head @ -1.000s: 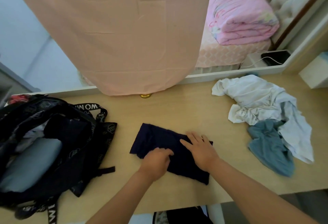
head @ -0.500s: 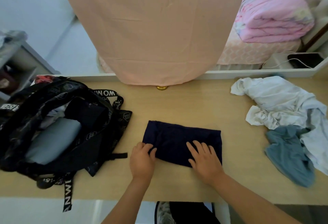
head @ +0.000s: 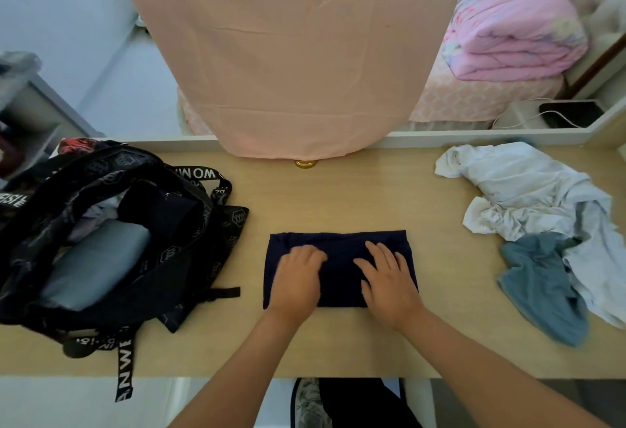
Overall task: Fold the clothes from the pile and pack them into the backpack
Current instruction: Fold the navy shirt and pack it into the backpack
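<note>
desk (head: 338, 197) | backpack (head: 101, 241) left | pile (head: 528, 197) right | pink curtain (head: 288, 55) behind

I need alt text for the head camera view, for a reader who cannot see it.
Two hands rest on a folded navy garment at the middle of a table, the right hand flat, the left hand with bent fingers. An open black backpack holding clothes lies to the left; a pile of unfolded white and blue clothes lies to the right.

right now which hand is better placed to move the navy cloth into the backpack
Left, probably: the left hand lies on the end of the cloth nearest the open backpack; the right hand is farther.
</note>
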A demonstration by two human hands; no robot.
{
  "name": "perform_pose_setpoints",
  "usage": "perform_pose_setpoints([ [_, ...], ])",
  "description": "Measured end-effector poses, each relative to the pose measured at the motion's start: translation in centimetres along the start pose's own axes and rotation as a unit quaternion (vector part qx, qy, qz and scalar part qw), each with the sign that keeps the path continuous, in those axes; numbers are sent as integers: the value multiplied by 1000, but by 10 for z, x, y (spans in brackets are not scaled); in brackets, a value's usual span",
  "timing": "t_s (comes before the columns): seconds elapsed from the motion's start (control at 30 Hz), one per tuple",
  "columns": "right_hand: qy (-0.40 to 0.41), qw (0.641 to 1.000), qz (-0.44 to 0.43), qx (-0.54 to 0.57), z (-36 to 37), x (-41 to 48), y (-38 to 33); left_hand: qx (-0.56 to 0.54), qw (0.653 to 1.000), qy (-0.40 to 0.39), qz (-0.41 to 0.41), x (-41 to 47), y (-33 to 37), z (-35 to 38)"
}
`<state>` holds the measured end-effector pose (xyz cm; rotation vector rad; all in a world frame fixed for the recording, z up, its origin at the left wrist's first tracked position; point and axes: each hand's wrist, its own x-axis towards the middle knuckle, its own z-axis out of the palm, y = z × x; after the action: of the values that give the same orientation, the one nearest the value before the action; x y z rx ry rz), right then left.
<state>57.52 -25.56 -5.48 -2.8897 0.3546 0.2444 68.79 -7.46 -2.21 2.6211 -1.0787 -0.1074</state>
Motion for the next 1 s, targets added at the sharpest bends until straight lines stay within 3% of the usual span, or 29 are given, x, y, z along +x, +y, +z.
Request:
perform_pose_setpoints([
  [0.07,-37,999,0,-4,0,5,1,75,992,-88,51,9,3,14],
  [0.17,-97,995,36,-7,4,6,21,135,969,-203,-34,11,-27,26],
  [0.27,-112,993,30,-19,7,3,37,165,953,-246,-65,7,-53,30],
  [0.47,-114,992,35,-39,-1,2,36,212,962,-139,-102,1,-38,30],
  [0.53,-114,992,43,-32,-4,5,31,194,975,-97,-47,-2,-19,26],
  [0.63,-90,994,68,-3,-8,8,17,113,981,-150,44,-23,6,32],
  [0.73,-86,994,66,26,-11,2,5,83,973,-216,-21,-30,-4,37],
  [0.8,-114,993,26,34,-14,-7,-3,105,975,-186,-64,-23,-27,33],
  [0.9,-168,983,-62,28,-14,-22,-16,180,956,-210,-98,-10,-44,20],
  [1.0,-137,973,-177,-52,-6,-30,-26,164,970,-172,-53,-17,-32,8],
])
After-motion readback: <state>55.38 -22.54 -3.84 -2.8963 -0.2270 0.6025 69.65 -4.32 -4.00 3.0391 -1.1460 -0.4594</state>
